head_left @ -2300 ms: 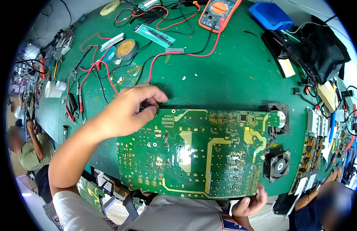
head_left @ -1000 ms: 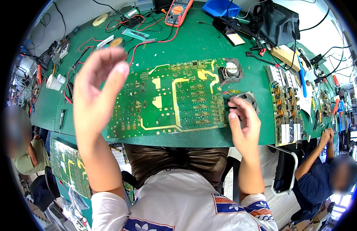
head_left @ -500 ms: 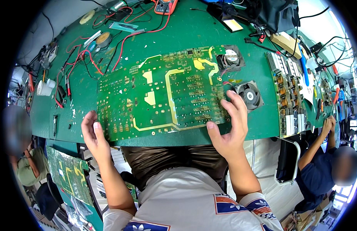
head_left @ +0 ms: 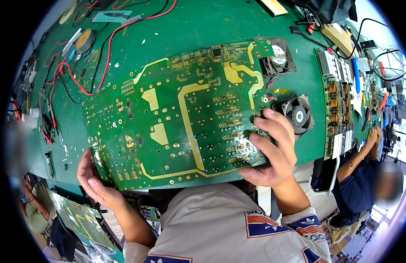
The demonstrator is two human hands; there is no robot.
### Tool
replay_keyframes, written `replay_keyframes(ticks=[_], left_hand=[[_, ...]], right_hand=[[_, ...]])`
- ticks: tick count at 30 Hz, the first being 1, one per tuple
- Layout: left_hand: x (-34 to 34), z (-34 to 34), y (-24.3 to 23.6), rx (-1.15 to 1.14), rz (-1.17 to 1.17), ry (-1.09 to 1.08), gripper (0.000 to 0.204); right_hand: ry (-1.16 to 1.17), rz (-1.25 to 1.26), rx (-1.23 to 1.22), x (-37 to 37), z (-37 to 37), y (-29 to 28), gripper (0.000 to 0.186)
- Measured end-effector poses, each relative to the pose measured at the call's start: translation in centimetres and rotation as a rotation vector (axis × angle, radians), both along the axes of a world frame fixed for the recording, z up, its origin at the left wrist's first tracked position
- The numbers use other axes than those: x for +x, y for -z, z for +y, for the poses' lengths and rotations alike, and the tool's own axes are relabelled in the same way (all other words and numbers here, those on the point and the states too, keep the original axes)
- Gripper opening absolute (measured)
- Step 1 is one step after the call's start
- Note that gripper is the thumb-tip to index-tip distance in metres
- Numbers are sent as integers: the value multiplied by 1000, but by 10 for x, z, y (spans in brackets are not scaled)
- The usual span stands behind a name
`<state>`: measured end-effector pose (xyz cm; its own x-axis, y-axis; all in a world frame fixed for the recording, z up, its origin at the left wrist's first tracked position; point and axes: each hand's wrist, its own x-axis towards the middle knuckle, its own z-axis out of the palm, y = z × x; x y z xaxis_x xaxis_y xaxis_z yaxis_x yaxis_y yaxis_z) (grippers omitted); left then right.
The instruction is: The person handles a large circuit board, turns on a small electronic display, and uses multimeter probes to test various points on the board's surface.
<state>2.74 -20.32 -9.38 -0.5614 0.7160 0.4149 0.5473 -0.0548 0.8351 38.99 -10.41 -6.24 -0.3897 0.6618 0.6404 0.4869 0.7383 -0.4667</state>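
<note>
A large green circuit board (head_left: 168,127) with gold traces and rows of solder points spans the middle of the head view, its near edge hanging over my lap. My left hand (head_left: 97,182) grips its near left corner, with fingers along the left edge and the thumb by the near edge. At the right side, my right hand (head_left: 275,151) is closed on the board's near right corner, fingers curled over the face and thumb at the near edge. Two black fans, an upper one (head_left: 277,57) and a lower one (head_left: 298,115), are beside the board's right edge, wires between them.
Another board with coils and white heat sinks (head_left: 336,101) stands at the right. Red and black test leads (head_left: 107,52) trail across the green table (head_left: 176,30), near a solder spool (head_left: 84,41). A person in dark blue (head_left: 363,184) sits at right, another (head_left: 36,206) at left.
Both hands have closed onto the board's near corners. The board looks larger and nearer, and the view has moved closer to the table.
</note>
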Motion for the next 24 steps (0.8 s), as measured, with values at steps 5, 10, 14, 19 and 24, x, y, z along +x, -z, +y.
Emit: replay_keyframes(ticks=[5,10,14,19,24], left_hand=[[-2,2,0,1,-14,19,55],[-2,2,0,-8,7,22,55],[3,2,-2,6,-32,6,52],[1,-1,1,14,-21,28,48],[1,-1,2,13,-13,37,48]], right_hand=[[25,-55,4,-1,1,-3,51],[51,-66,-2,-4,1,-1,50],[43,-114,-24,-3,0,-4,50],[7,-237,-102,-1,2,-23,48],[-163,-450,-136,3,23,-54,47]])
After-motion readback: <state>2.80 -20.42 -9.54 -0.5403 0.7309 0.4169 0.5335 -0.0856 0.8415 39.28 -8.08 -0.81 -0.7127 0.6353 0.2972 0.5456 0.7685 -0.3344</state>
